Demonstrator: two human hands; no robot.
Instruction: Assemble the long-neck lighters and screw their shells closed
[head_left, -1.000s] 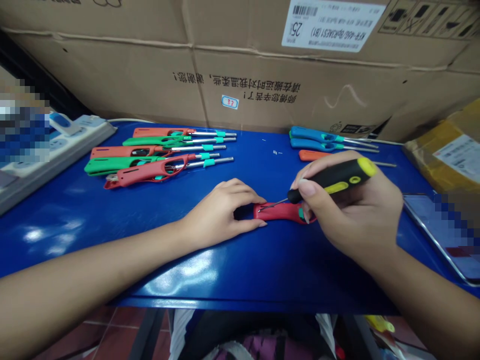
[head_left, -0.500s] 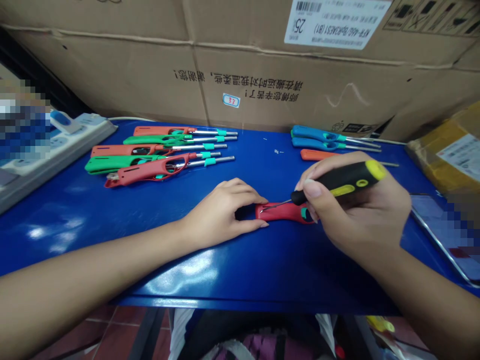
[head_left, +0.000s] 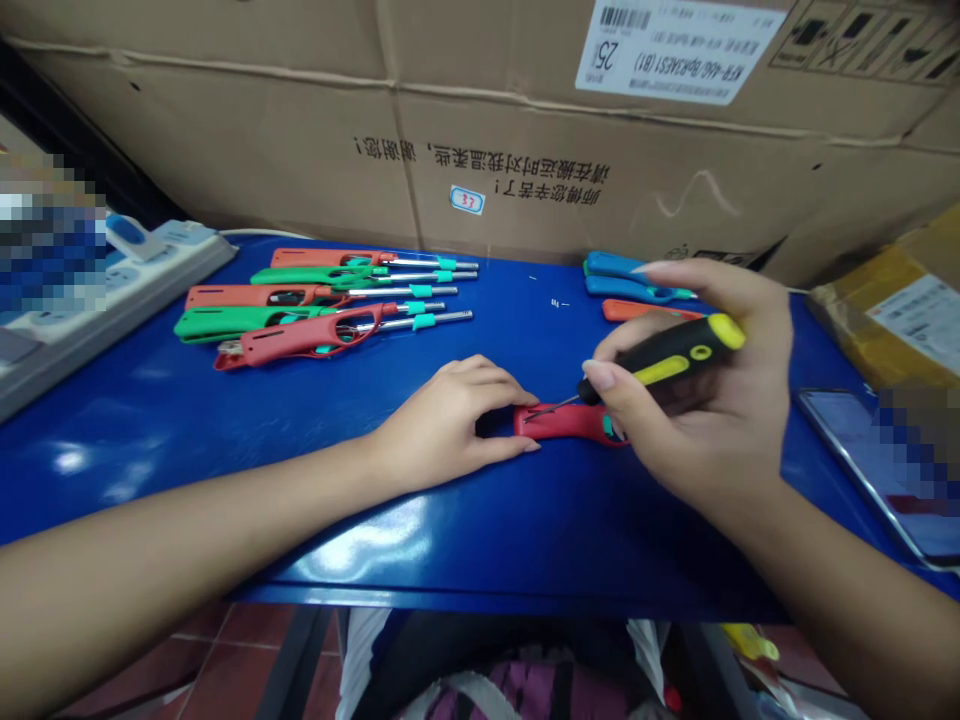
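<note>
A red gas lighter [head_left: 566,422] lies on the blue table, its handle end pointing left. My left hand [head_left: 465,425] pinches that end between thumb and fingers. In my right hand [head_left: 705,400] is a black and yellow screwdriver [head_left: 664,358], gripped by thumb and fingers with the index finger lifted away. Its thin shaft slants down left, and the tip meets the lighter near the handle end. My right hand hides the lighter's far end.
Several red, orange and green lighters [head_left: 300,335] lie at the back left. Blue lighters [head_left: 619,275] and an orange lighter [head_left: 637,311] lie at the back right. Small screws [head_left: 555,303] sit between. A cardboard box [head_left: 300,150], a power strip [head_left: 127,285] and a phone [head_left: 862,460] surround the table [head_left: 480,545].
The index finger of my right hand has lifted off the screwdriver and stretched out. The screwdriver handle has shifted slightly left. My left hand stays on the lighter.
</note>
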